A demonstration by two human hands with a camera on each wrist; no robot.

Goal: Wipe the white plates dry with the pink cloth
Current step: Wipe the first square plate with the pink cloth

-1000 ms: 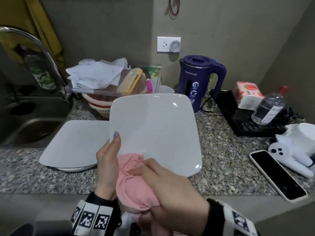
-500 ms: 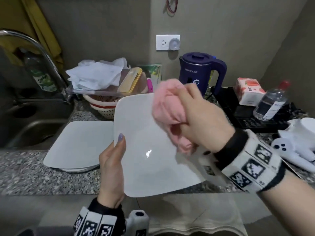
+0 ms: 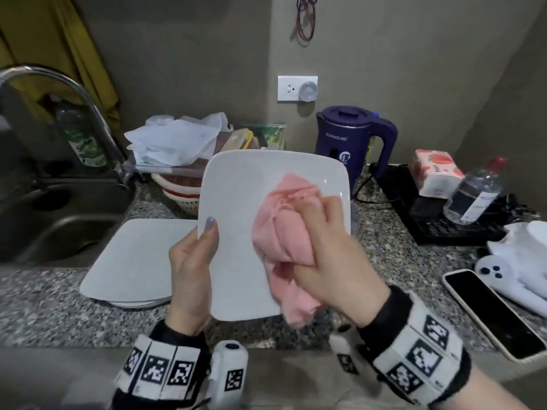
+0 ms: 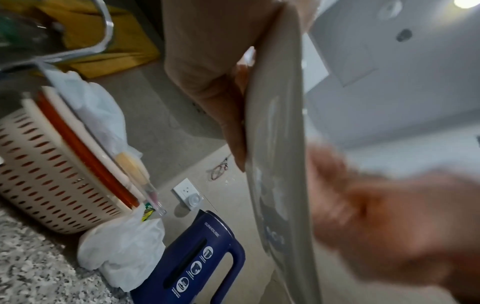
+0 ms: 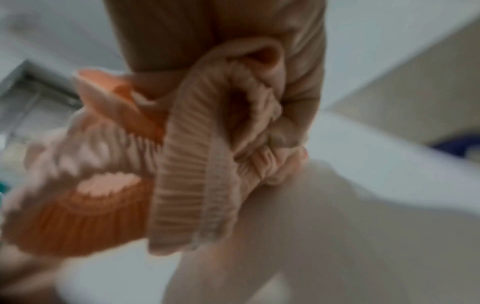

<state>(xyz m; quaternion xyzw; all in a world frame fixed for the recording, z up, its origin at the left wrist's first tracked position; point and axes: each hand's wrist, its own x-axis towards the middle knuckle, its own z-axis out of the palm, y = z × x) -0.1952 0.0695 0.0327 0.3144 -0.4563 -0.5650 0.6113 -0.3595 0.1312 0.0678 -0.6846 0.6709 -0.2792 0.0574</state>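
The right hand (image 3: 331, 261), fist bunching the pink cloth (image 3: 284, 232), is sweeping back from the plate's (image 3: 245, 202) one o'clock corner toward centre, the left hand (image 3: 192, 261) pinching its nine o'clock edge, so drying is progressing; a plate stack (image 3: 133, 261) is waiting at ten o'clock.

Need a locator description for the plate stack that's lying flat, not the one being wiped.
Start at the sink on the left; right beside its rim, on the speckled counter, lies the plate stack. It is flat and untouched, while the other white plate is tilted up in the left hand with the pink cloth on it.
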